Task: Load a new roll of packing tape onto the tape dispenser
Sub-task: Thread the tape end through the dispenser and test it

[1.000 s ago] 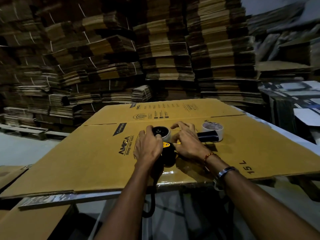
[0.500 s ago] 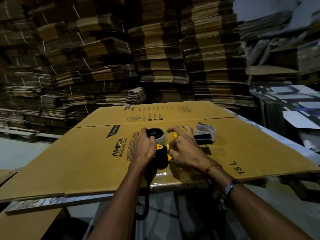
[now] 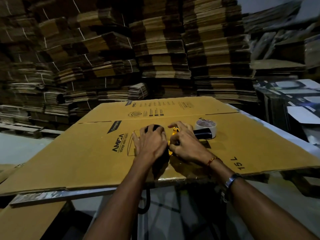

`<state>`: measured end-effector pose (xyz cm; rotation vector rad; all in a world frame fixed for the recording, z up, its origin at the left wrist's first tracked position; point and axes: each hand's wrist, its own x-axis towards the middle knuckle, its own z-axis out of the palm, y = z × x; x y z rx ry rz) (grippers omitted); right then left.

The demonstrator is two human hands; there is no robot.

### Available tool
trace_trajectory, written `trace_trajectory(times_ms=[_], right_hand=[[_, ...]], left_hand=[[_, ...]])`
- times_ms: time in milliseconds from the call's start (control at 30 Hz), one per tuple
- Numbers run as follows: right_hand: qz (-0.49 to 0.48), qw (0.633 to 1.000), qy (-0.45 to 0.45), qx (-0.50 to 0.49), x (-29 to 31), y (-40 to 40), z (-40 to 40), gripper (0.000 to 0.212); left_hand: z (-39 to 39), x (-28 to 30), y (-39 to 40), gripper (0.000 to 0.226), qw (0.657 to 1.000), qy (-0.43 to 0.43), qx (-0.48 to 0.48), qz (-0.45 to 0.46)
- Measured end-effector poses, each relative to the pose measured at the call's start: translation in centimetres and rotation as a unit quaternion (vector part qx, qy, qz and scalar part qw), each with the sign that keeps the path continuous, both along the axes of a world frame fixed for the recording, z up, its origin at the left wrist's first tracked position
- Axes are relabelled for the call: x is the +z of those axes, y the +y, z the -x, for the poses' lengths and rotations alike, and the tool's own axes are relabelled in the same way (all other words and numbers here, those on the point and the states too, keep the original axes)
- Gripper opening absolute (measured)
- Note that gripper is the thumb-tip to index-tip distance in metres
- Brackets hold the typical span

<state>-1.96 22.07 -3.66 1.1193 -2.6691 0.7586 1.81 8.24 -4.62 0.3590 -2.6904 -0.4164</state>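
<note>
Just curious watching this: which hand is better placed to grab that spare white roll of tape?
Probably the right hand: the white tape roll lies just beyond it, while the left hand is farther away.
</note>
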Motion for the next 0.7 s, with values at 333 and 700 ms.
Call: trace_trajectory(times_ms=[333, 700], right_hand=[[0.019, 0.999, -0.016, 0.032, 0.1, 1.4, -0.7, 0.033], [0.031, 0.998, -0.041, 0.034, -0.3, 3.8, -1.8, 0.025]], left_hand=[[-0.3, 0.0, -0.1, 0.044, 1.000, 0.009, -0.003, -0.015], [0.7, -0.3, -0.8, 0.046, 1.000, 0.003, -0.009, -0.010]])
